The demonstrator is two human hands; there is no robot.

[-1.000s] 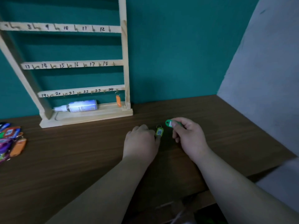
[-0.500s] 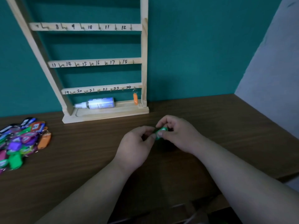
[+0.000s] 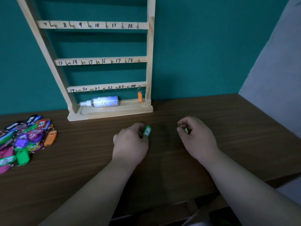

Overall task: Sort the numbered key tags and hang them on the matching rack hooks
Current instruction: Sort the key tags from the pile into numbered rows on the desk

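— Brown worktop [image 3: 162, 167], teal wall. Pose?
— Knuckles up, well apart. Left hand [image 3: 130, 141] pinches a green tag [image 3: 147, 131] marked 10; right hand [image 3: 197, 137] curls round a second tag [image 3: 186, 130].
— Counts?
— One orange tag [image 3: 139, 97] on the rack [image 3: 150, 62], hook 24; one pile [image 3: 24, 139] far left.

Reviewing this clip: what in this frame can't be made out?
All head view.
1. Tag in the right hand: curled fingers cover it; number hidden.
2. Tag pile: cut off by the left edge; most numbers blurred.
3. Rack: top cut off by the upper edge.
4. Orange tag on hook 24: too small to read.
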